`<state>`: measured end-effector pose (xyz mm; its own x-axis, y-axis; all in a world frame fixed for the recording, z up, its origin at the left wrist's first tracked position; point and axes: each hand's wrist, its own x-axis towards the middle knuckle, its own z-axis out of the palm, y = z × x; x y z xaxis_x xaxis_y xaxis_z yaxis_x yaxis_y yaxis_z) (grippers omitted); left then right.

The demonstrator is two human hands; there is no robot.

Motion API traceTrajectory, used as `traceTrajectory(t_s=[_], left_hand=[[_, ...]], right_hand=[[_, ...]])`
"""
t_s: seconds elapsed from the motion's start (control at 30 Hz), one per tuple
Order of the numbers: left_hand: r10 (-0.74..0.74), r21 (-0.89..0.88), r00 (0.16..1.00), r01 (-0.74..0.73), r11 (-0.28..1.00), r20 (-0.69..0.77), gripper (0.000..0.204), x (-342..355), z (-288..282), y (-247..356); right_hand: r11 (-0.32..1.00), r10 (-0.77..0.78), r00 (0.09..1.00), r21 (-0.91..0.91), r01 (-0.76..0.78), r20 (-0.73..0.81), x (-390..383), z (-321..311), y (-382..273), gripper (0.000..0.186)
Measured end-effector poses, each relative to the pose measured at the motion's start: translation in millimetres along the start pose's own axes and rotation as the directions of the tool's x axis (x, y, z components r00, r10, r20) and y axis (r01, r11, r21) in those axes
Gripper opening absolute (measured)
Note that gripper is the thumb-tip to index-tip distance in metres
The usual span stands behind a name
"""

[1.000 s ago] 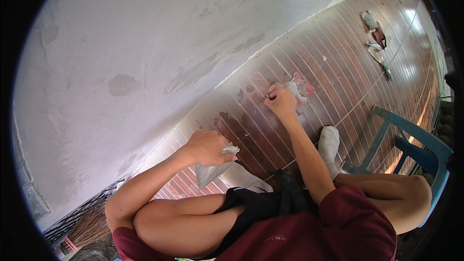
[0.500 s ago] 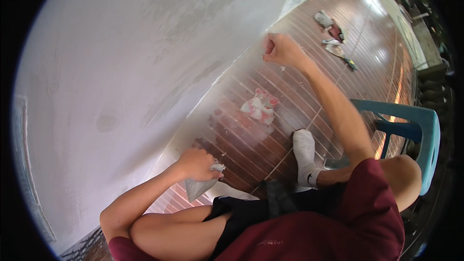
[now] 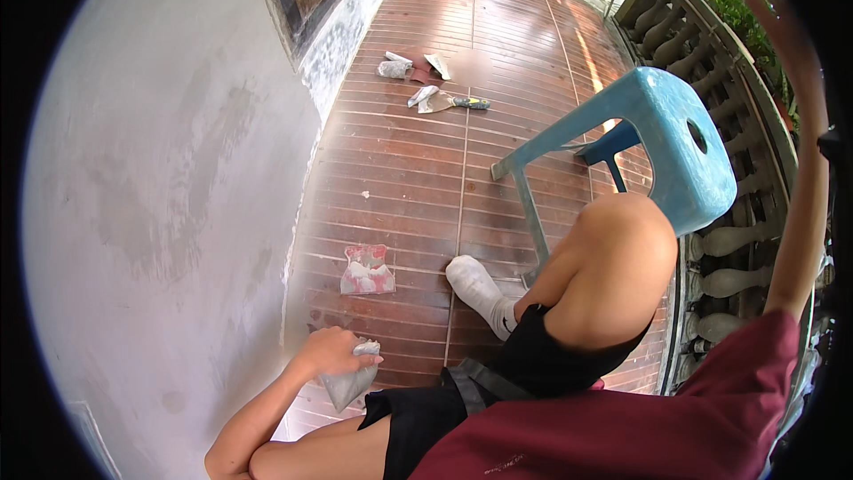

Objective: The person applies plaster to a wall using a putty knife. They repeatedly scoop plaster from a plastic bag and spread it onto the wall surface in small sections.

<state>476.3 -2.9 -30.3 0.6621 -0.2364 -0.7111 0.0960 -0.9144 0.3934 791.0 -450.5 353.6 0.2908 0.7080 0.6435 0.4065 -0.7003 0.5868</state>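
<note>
My left hand [image 3: 333, 351] is closed on a small grey-white bag or rag [image 3: 348, 382], held low over the brown tiled floor beside the grey plastered wall [image 3: 169, 213]. A crumpled red-and-white plastic bag [image 3: 366, 269] lies on the tiles just beyond that hand, untouched. My right forearm [image 3: 804, 178] rises along the right rim of the head view; its hand is cut off by the rim. My bent knee and white-socked foot [image 3: 480, 289] are between the two arms.
A blue plastic stool [image 3: 662, 138] stands to the right of my knee. Farther along the floor lie a putty knife [image 3: 449, 102] and several crumpled bags [image 3: 395, 67]. A stone balustrade [image 3: 711, 62] borders the right side.
My right hand left the red-and-white bag on the floor and swung up and to the right, out of view. The left hand kept hold of its grey bag. The view turned toward the stool.
</note>
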Motion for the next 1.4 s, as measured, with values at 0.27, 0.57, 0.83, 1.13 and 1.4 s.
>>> traceTrajectory(t_s=[0.27, 0.57, 0.83, 1.13, 1.4], left_hand=[[-0.056, -0.053, 0.998, 0.056, 0.997, 0.007, 0.054, -10.3, 6.7, -12.1], [-0.107, -0.120, 0.992, 0.115, 0.986, 0.074, 0.050, -24.8, 24.9, -8.2], [-0.210, -0.231, 0.976, 0.218, 0.948, 0.060, 0.049, -54.5, 38.7, -9.1], [-0.396, -0.400, 0.916, 0.385, 0.832, 0.058, 0.047, -93.7, 78.4, -14.7], [-0.428, -0.455, 0.895, 0.434, 0.778, 0.122, 0.051, -98.4, 72.1, -8.7]], right_hand=[[0.699, 0.653, 0.633, -0.653, -0.293, 0.416, -328.9, -31.1, 129.4, 0.034], [0.690, 0.702, 0.707, 0.323, -0.647, -0.084, -169.4, 9.2, -99.2, 0.030], [-0.172, 0.068, 0.890, 0.884, -0.435, 0.451, -47.3, 138.7, -359.0, 0.019], [0.134, -0.411, 0.714, 0.813, -0.567, 0.566, -145.8, 242.8, -548.8, 0.018], [0.060, 0.143, 0.707, 0.707, -0.705, 0.693, -165.8, 286.7, -551.6, 0.024]])
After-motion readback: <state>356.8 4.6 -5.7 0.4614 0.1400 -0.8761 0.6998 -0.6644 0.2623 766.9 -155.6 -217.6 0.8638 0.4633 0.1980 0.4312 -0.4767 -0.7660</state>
